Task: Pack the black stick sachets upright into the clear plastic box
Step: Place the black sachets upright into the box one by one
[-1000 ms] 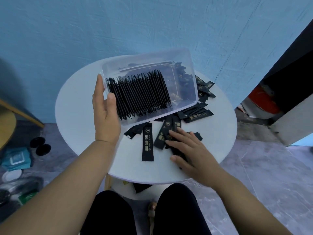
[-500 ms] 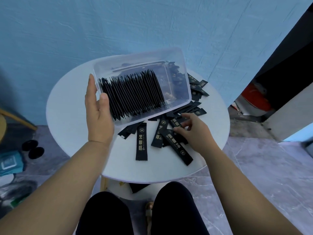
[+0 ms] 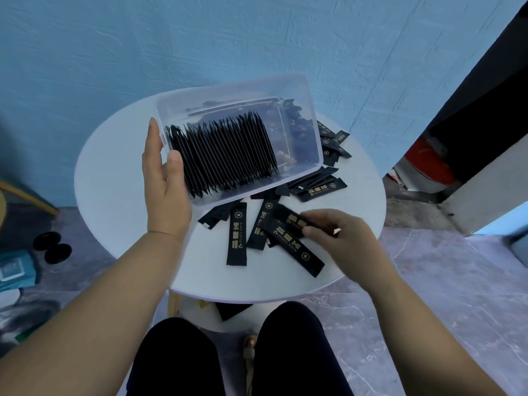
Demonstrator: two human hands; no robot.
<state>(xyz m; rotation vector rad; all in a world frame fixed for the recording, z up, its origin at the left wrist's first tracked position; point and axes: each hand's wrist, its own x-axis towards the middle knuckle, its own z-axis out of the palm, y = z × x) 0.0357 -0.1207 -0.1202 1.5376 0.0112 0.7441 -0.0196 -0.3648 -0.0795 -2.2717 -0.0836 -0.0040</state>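
Note:
The clear plastic box [image 3: 303, 95] is tilted toward me on the round white table [image 3: 114, 178]. A dense row of black stick sachets [image 3: 225, 155] stands on edge in its left part. My left hand [image 3: 164, 192] grips the box's near left corner, thumb inside the rim. Several loose black sachets [image 3: 236, 234] lie flat on the table in front of and to the right of the box. My right hand [image 3: 340, 235] pinches one black sachet [image 3: 294, 220] between thumb and fingers, just above the pile.
A blue wall stands right behind the table. My dark-trousered knees [image 3: 288, 350] are under the near table edge. One sachet [image 3: 231, 310] lies on the lower shelf. Black discs [image 3: 53, 247] and a teal pack [image 3: 14, 270] sit on the floor at left; a red object [image 3: 425, 164] at right.
My right hand moved from lying flat on the loose sachets to pinching one and lifting its end off the pile. The left hand kept holding the tilted box.

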